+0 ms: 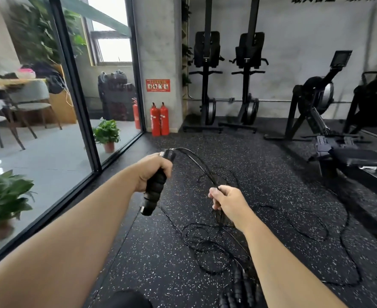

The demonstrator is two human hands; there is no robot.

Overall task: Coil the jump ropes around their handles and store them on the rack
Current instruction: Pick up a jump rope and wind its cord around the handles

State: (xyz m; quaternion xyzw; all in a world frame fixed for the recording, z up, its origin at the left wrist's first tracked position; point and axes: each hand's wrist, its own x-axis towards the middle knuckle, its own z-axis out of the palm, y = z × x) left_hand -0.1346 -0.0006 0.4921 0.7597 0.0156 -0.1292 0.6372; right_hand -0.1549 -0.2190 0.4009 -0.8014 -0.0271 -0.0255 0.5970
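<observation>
— Nearest, what lies low in the picture?

— More handles (238, 290), black and ribbed, lie on the floor (152, 252) by the right forearm; loops of cord (207, 247) spread over the speckled mat beyond them.

— And the hands?

— The left hand (153, 171) grips a pair of handles (155, 192), tilted, cap ends toward the person; the right hand (226, 200) pinches a bunch of thin black rope (196, 165) in curled fingers; the strands arc from the handle tops to that pinch, then drop past the wrist to the floor.

— Farther off?

— A rower (329, 134) stands to the right; two extinguishers (160, 118) stand at the pillar foot; two upright machines (227, 85) stand against the back wall; a glass wall (76, 107) runs along the left, with potted plants (106, 134) behind it.
</observation>
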